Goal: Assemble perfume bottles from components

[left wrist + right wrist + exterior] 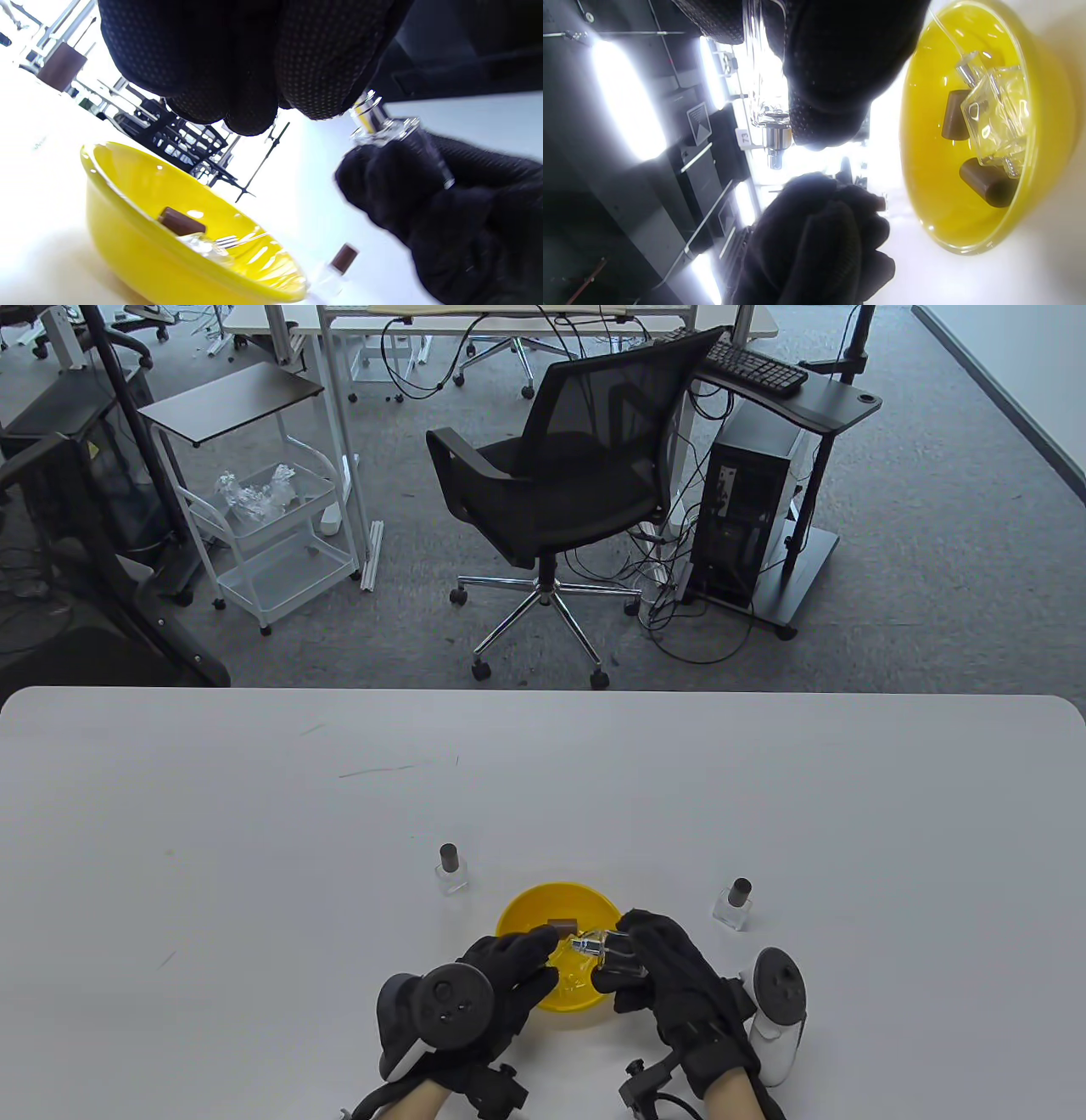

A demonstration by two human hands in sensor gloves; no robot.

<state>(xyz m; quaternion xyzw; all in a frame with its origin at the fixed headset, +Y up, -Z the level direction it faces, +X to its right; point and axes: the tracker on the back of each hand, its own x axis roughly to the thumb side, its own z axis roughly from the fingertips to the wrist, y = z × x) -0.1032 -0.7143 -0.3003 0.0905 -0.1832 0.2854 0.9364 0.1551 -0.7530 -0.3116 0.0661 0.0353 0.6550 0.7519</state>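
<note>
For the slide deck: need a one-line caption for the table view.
Right hand holds a clear bottle over the yellow bowl beside the left hand; two capped bottles stand on the white table.

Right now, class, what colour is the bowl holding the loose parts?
Yellow; the bowl shows best in the right wrist view.

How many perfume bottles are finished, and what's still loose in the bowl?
Two capped bottles stand done: one left of the yellow bowl at, one to its right. The right hand holds a third bottle with its sprayer on, uncapped. The bowl keeps two brown caps and at least one clear bottle.
</note>
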